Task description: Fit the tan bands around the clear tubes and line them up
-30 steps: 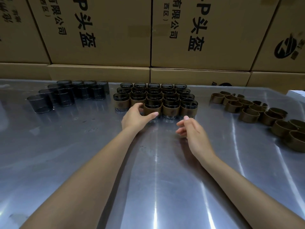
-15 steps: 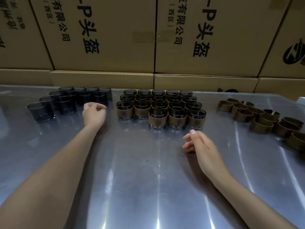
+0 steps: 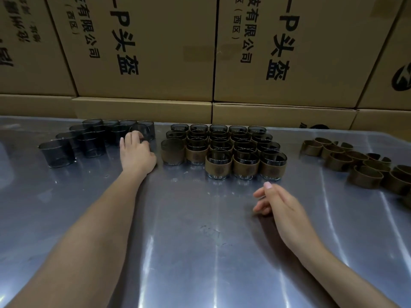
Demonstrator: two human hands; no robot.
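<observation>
A: Left hand (image 3: 136, 152) curled round a bare clear tube (image 3: 142, 134), left of the banded block (image 3: 222, 152). Right hand (image 3: 275, 202) loose, holding nothing.

B: Lift straight; avoid toppling neighbours. Tan bands (image 3: 355, 165) right of the block.

There is one view only, from a camera worn on the person's head. It looks forward and steeply down across the metal counter (image 3: 200, 252) toward its far edge, where stacked cardboard boxes (image 3: 144, 52) stand close behind, and both forearms reach in from the near edge.
</observation>
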